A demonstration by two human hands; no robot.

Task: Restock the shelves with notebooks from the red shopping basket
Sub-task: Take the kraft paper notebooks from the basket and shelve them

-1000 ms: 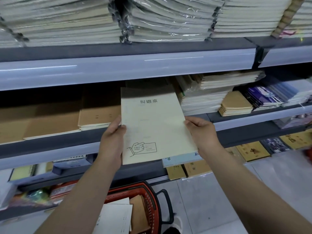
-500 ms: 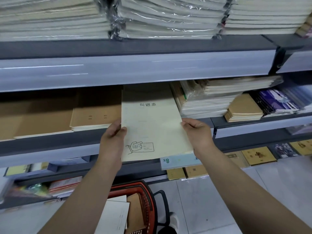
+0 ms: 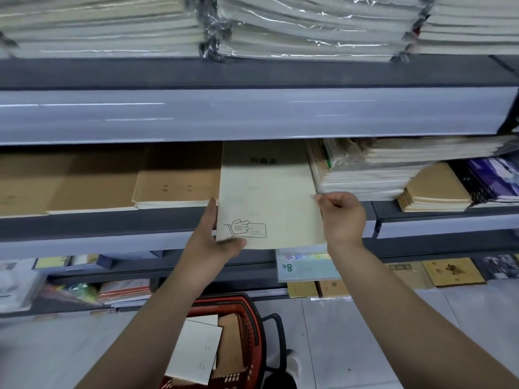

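The red plastic shopping basket [image 3: 254, 327] with a black handle stands on the grey floor below the arms; a white notebook [image 3: 196, 352] lies on top in it, and brown kraft-covered notebooks [image 3: 230, 346] lie beside and under that one.

A pale cream paper-covered notebook [image 3: 266, 197], printed with a line drawing of a hand holding a card, sits between the two hands, its far end already under the upper shelf edge and over the grey middle shelf [image 3: 112, 220], its near end overhanging the shelf front. The left hand [image 3: 213, 240] has its grip on the near left corner, thumb lying on the cover and palm along the left edge. The right hand [image 3: 341, 214] holds the right edge, fingers curled, thumb and fingertips pinching the cover.

Just left of the notebook lies a low stack of brown kraft notebooks [image 3: 177, 189], and flat brown card lies farther left. Just right, touching or nearly touching its edge, rises a taller stack of plastic-wrapped white notebooks [image 3: 373, 169], then a small pile of brown pads [image 3: 435, 192] and purple-covered books [image 3: 494, 178]. The shelf above carries wrapped bundles of white notebooks [image 3: 309, 26]. A card marked "8K" [image 3: 306, 265] hangs below the right wrist.
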